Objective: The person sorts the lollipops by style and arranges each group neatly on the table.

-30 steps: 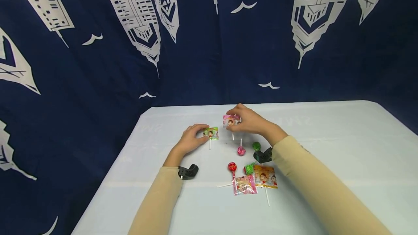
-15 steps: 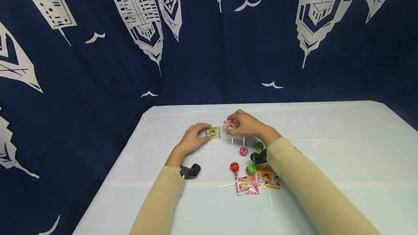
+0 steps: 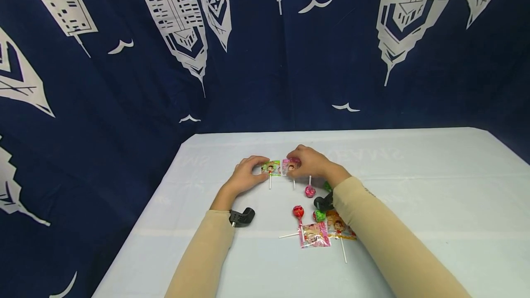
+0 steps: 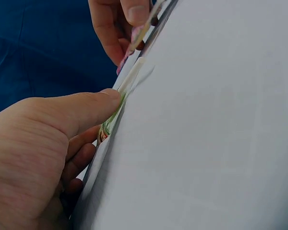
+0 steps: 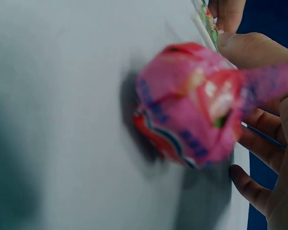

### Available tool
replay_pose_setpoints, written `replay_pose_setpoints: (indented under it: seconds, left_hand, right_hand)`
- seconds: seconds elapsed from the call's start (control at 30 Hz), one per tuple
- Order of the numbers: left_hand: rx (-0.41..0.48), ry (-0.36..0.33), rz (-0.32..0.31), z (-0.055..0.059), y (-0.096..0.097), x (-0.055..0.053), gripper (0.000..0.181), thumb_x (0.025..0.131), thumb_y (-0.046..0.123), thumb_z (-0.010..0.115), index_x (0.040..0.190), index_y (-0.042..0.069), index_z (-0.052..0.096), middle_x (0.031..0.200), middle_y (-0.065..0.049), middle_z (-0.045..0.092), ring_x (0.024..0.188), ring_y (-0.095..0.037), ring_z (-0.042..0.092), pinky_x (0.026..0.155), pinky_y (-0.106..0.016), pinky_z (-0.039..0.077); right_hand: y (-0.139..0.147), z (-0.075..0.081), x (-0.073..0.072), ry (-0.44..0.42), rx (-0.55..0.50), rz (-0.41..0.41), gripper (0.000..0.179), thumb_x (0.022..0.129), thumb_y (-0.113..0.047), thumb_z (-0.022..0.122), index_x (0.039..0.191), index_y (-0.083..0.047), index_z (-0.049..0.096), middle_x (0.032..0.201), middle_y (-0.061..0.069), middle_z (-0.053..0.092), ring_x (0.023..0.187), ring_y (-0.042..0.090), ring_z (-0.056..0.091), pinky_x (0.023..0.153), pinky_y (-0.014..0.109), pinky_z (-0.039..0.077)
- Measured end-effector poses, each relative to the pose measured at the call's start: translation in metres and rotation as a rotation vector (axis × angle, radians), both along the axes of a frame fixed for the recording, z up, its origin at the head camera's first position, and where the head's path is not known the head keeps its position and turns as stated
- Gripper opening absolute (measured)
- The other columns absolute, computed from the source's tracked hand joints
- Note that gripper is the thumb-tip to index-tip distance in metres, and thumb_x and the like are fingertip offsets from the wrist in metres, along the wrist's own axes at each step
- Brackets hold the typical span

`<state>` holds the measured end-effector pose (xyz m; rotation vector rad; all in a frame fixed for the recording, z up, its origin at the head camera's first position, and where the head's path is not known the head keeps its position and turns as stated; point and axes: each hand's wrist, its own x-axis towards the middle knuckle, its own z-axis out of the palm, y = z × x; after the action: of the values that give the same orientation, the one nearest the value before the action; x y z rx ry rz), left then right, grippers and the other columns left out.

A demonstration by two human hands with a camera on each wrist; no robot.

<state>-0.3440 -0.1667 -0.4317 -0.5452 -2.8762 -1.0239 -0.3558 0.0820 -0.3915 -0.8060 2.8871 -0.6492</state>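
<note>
Toward the far side of the table, my left hand [image 3: 242, 178] holds the edge of a flat lollipop in a green wrapper [image 3: 272, 168], its white stick pointing toward me. Just right of it, my right hand [image 3: 313, 164] pinches a flat lollipop in a pink wrapper [image 3: 289, 166], also stick toward me. The two wrappers lie side by side with a narrow gap. In the left wrist view my left thumb [image 4: 98, 106] presses by the green wrapper's edge. A round pink lollipop [image 5: 192, 105] looms large in the right wrist view, below my right hand.
Nearer me on the white table [image 3: 414, 224] lie a round red lollipop [image 3: 298, 211], a round green one [image 3: 319, 215], a pink packet [image 3: 314, 235] and an orange packet [image 3: 340, 225]. Another green ball [image 3: 327, 186] is partly hidden by my right wrist. A dark blue patterned cloth [image 3: 248, 82] hangs behind.
My right hand has brought the pink-wrapped lollipop toward me, from farther back to level with the green-wrapped one. My left hand has stayed nearly still on the green wrapper.
</note>
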Motion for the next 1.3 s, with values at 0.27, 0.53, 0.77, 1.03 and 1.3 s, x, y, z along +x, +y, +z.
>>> replay_pose_setpoints:
  seconds: [0.27,0.53,0.77,1.03,1.3]
  left_hand:
    - [0.008,0.012,-0.005,-0.0005,0.0006,-0.0002,0.049,0.089,0.027,0.075,0.135,0.02,0.061,0.144,-0.001,0.057,0.138,-0.028,0.046,0.119,-0.051,0.027]
    - [0.0,0.02,-0.017,-0.0026,0.0003,-0.0014,0.049,0.089,0.026,0.075,0.135,0.021,0.061,0.145,-0.001,0.057,0.137,-0.028,0.046,0.117,-0.051,0.028]
    - [-0.004,0.027,-0.019,-0.0024,-0.0006,-0.0019,0.049,0.089,0.027,0.075,0.135,0.021,0.061,0.144,0.0,0.057,0.137,-0.027,0.047,0.118,-0.051,0.029]
    - [0.006,0.022,-0.018,-0.0046,-0.0024,-0.0027,0.048,0.089,0.027,0.075,0.134,0.022,0.061,0.144,0.001,0.057,0.137,-0.027,0.047,0.118,-0.051,0.028]
    - [0.002,0.03,-0.019,-0.0039,-0.0014,-0.0027,0.047,0.088,0.027,0.075,0.133,0.021,0.062,0.143,0.001,0.058,0.135,-0.026,0.048,0.117,-0.051,0.03]
  right_hand:
    - [-0.004,-0.0038,0.0001,0.012,0.047,-0.021,0.061,0.081,-0.04,0.077,0.133,-0.012,0.064,0.129,0.01,0.061,0.119,0.029,0.055,0.105,0.049,0.046]
    - [-0.0051,-0.006,0.0007,0.03,0.06,-0.035,0.062,0.081,-0.043,0.079,0.134,-0.014,0.063,0.133,0.008,0.061,0.121,0.029,0.054,0.104,0.053,0.046]
    - [-0.0069,-0.0069,0.0012,0.068,0.064,-0.04,0.059,0.083,-0.043,0.079,0.133,-0.016,0.064,0.134,0.006,0.063,0.119,0.028,0.055,0.102,0.052,0.047]
    - [-0.0092,-0.0066,0.0039,0.046,0.054,-0.056,0.059,0.083,-0.043,0.078,0.134,-0.016,0.064,0.137,0.006,0.063,0.118,0.027,0.054,0.103,0.053,0.046]
    - [-0.0047,-0.0068,0.0049,0.029,0.013,-0.042,0.062,0.084,-0.043,0.077,0.136,-0.014,0.061,0.139,0.007,0.062,0.12,0.028,0.054,0.105,0.05,0.046]
